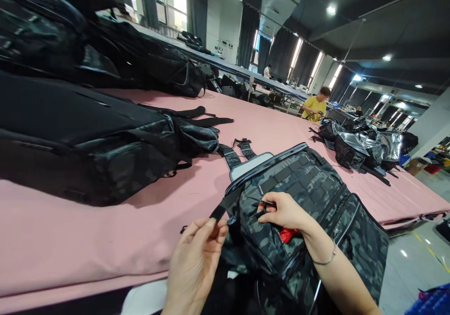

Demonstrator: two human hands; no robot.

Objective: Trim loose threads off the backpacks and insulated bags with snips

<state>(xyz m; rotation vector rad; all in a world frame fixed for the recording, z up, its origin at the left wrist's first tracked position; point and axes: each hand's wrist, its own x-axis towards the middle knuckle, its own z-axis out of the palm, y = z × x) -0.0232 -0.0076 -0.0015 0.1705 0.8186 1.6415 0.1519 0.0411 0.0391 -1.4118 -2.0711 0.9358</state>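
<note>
A dark camouflage backpack (295,179) lies at the edge of a pink-covered table, its front with rows of webbing facing up. At its left side, my left hand (197,254) pinches a black webbing strap (223,206) between thumb and fingers. My right hand (290,212), with a bracelet on the wrist, is closed over the bag's front. A small dark thing (269,203) shows between its fingers, too little of it visible to name. Just below that palm a red piece (288,235) is partly hidden by the hand.
Large black bags (87,137) are piled on the pink table (197,198) at the left. Farther right lies a heap of bags with silvery linings (365,141). A person in a yellow top (314,106) works beyond the table. Another long table (225,66) runs behind.
</note>
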